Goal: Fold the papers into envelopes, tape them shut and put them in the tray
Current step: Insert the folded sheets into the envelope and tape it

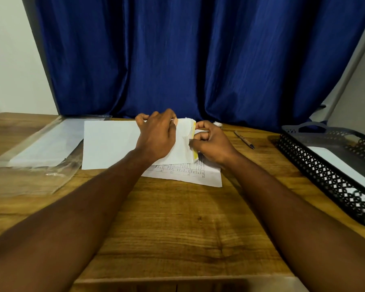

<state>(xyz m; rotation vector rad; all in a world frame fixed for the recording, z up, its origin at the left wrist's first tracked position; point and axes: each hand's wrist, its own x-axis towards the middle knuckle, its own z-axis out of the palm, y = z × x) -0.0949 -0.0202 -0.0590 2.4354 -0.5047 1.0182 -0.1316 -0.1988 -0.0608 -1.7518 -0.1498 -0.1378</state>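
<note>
A folded white paper envelope (182, 144) with a yellow strip of tape along its right edge is held up at the far middle of the table. My left hand (156, 135) grips its left side and top. My right hand (211, 142) pinches its right edge at the yellow tape. Under it lie a blank white sheet (110, 144) and a printed sheet with a table (188, 173). A black perforated tray (325, 165) at the right holds a white envelope (341, 165).
A clear plastic sleeve with white sheets (44, 146) lies at the left. A pen (243, 139) lies between the papers and the tray. A small white object (217, 123), perhaps a tape roll, sits behind my right hand. A blue curtain (198, 60) hangs behind the wooden table (177, 218).
</note>
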